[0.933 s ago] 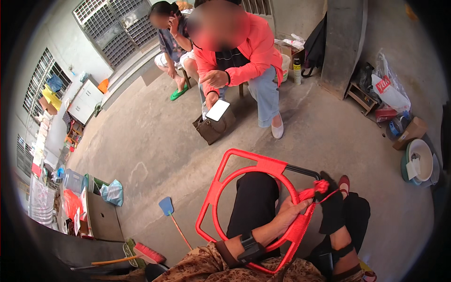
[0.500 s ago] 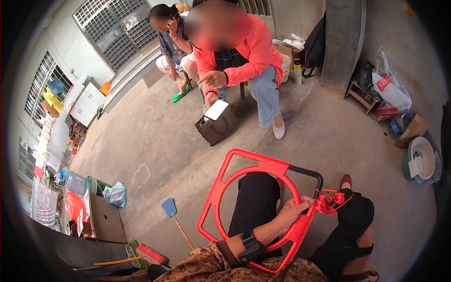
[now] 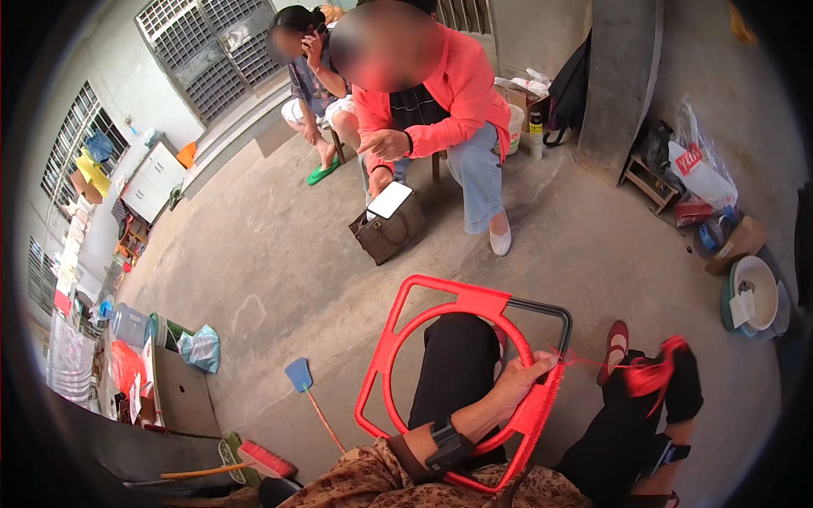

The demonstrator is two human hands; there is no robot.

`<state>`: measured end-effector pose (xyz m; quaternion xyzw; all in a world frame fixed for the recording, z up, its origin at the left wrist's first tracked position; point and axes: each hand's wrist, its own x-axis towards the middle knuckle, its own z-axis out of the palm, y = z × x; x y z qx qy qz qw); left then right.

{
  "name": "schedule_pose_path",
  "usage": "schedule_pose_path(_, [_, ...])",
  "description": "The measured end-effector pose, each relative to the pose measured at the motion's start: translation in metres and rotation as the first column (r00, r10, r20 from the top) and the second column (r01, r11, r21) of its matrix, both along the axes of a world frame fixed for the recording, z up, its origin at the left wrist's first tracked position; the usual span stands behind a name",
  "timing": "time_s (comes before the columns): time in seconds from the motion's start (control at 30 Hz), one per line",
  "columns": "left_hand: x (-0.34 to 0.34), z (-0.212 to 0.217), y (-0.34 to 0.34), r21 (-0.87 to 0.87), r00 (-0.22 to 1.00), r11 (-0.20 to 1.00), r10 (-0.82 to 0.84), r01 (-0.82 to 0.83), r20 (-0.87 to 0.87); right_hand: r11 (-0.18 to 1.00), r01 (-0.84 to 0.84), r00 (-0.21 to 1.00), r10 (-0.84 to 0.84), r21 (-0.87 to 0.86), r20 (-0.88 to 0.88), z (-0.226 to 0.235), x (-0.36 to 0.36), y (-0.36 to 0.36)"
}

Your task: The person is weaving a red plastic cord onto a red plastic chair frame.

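A squarish frame with a ring inside it [image 3: 391, 343] rests over my lap, mostly wrapped in red cord. A bare black stretch [image 3: 542, 306] shows at its upper right corner. Wearing a dark band on the wrist, my left hand [image 3: 518, 381] is closed around the frame's right side. From there a thin red cord [image 3: 597, 363] runs to a loose red bundle [image 3: 650, 377] on the right. My right hand [image 3: 683, 391], apparently in a black glove, is beside that bundle and seems to grip it; its fingers are hard to make out.
Opposite sits a person in a pink jacket [image 3: 466, 93], with a brown handbag [image 3: 385, 237] at their feet. Another person [image 3: 318, 93] sits behind, hand raised to the head. A blue fly swatter [image 3: 299, 374] and a red broom [image 3: 267, 458] are at left; basins [image 3: 754, 292] stand right.
My right hand has moved right with the red bundle, away from the frame. The cord between my hands is now longer and stretched out. My left hand keeps its grip, shifting slightly left.
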<state>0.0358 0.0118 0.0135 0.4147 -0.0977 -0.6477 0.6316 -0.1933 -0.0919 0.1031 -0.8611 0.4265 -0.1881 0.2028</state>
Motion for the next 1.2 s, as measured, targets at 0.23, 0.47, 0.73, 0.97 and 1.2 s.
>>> schedule_pose_path(0.23, [0.004,-0.001,0.002,0.007,1.000,1.000,0.009,-0.009,0.018,0.941,-0.129,0.991,0.128,-0.313,-0.024,-0.028,0.030,0.028])
schedule_pose_path(0.47, [0.002,-0.005,0.003,-0.006,0.993,0.997,0.076,-0.076,0.092,0.944,-0.283,0.946,0.305,-0.172,0.115,-0.036,0.034,0.044])
schedule_pose_path(0.73, [0.004,-0.008,0.003,-0.114,0.989,0.984,0.144,-0.140,0.028,0.460,-0.280,0.851,-0.286,0.843,0.439,-0.049,0.050,0.011])
schedule_pose_path(0.97, [0.004,-0.001,-0.003,-0.134,0.991,0.989,0.038,-0.056,-0.129,0.343,-0.524,0.434,-0.680,0.780,0.591,-0.054,0.074,0.014])
schedule_pose_path(1.2, [0.002,-0.006,0.000,-0.114,0.991,0.993,-0.017,0.002,-0.130,0.154,-0.856,0.334,-0.562,0.493,0.757,-0.091,0.070,-0.017])
